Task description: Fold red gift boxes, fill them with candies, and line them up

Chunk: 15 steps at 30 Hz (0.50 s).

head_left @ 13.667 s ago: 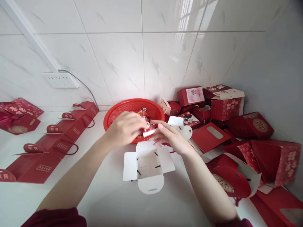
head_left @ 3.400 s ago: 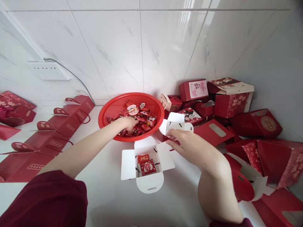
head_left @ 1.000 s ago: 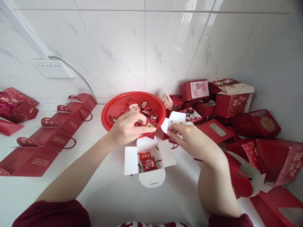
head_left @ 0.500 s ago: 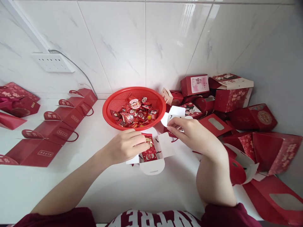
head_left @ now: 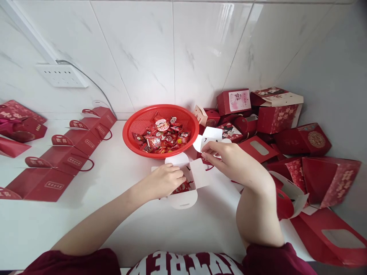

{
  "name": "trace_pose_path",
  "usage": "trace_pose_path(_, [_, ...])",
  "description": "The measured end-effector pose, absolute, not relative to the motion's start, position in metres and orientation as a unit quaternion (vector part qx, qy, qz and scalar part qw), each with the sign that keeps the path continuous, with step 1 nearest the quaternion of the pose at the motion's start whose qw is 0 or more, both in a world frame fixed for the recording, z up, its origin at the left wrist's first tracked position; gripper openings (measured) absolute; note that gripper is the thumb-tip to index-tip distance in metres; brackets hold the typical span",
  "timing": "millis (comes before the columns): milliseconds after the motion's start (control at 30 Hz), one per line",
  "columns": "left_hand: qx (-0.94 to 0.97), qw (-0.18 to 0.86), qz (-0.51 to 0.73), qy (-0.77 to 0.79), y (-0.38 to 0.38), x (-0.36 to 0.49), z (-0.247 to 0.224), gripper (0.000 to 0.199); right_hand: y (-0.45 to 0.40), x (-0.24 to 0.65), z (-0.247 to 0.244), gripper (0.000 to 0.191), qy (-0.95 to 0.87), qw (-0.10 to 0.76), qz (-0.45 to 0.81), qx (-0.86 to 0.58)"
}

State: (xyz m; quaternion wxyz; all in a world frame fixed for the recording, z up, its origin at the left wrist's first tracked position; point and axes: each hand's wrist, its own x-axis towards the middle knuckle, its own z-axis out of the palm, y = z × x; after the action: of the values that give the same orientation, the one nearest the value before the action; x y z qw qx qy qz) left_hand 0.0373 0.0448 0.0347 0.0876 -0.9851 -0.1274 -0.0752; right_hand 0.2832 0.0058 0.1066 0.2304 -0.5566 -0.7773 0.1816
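My left hand (head_left: 169,180) is over an open paper box (head_left: 185,200) with white inner flaps spread out. Its fingers are curled down into the box, and the fingertips are hidden. Red candy packets (head_left: 183,186) show inside, partly under the hand. My right hand (head_left: 225,156) is at a second open box (head_left: 212,134), also white inside, just to the right. Thumb and fingers are drawn together at that box's near left edge. I cannot see what, if anything, they pinch. Behind the boxes stands a red plastic basket (head_left: 128,140) holding many wrapped candies (head_left: 163,135).
At left, several folded-up red boxes with handles (head_left: 61,168) stand in a slanting row. More red boxes (head_left: 309,143) lie heaped along the right side. A tiled wall (head_left: 149,49) rises behind the white table (head_left: 114,214), with a socket strip (head_left: 61,75) at upper left.
My left hand has lowered into the nearer box; the red candy packet seen at its fingertips is now hidden beneath it. My right hand keeps nearly the same place. The view has shifted slightly.
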Motion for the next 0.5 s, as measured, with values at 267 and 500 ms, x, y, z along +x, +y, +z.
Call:
trace_pose_path(267, [-0.987, 0.042, -0.078, -0.131, 0.048, 0.028, 0.035, 0.021, 0.007, 0.283, 0.105, 0.021, -0.775, 0.228, 0.188, -0.559])
trace_pose_path(500, [-0.973, 0.024, -0.146, -0.177, 0.055, 0.017, 0.042, 0.024, 0.009, 0.281, 0.104, 0.021, -0.777, 0.221, 0.190, -0.557])
